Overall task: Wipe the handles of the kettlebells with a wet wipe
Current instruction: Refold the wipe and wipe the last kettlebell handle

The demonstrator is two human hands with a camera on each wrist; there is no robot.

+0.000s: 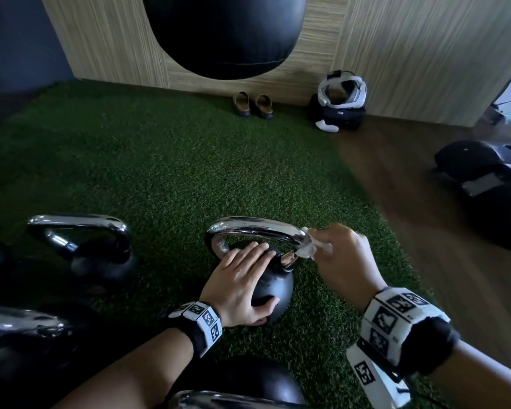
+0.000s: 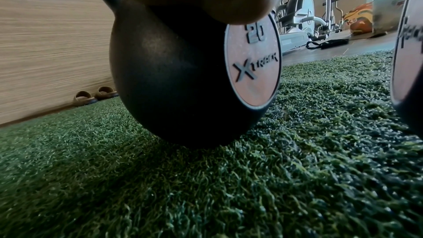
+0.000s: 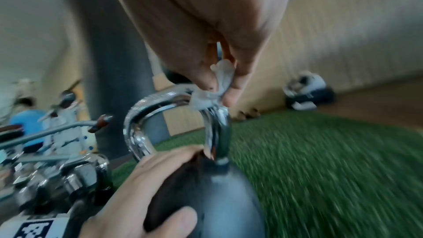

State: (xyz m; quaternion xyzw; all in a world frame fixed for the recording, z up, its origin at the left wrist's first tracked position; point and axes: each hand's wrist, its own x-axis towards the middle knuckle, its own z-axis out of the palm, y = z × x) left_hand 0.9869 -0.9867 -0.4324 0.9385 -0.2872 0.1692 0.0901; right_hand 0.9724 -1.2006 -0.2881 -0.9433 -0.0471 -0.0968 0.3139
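Observation:
A black kettlebell (image 1: 273, 286) (image 2: 174, 79) (image 3: 228, 196) with a chrome handle (image 1: 257, 228) (image 3: 160, 100) stands on green turf, marked 20 on its side. My left hand (image 1: 242, 281) (image 3: 146, 187) lies flat over the top of its ball, fingers straight, thumb down the near side. My right hand (image 1: 337, 249) (image 3: 219, 82) pinches a crumpled white wet wipe (image 1: 307, 249) (image 3: 217, 86) against the handle's right bend. Another kettlebell (image 1: 95, 246) stands to the left, and two more sit at the bottom left (image 1: 27, 335) and bottom edge (image 1: 236, 385).
A black punching bag (image 1: 222, 33) hangs ahead. A pair of slippers (image 1: 252, 104) and a white headset on a black bag (image 1: 340, 98) sit by the wooden wall. Dark gym gear (image 1: 490, 196) lies on the wood floor at right. An elliptical trainer (image 2: 302, 12) stands beyond.

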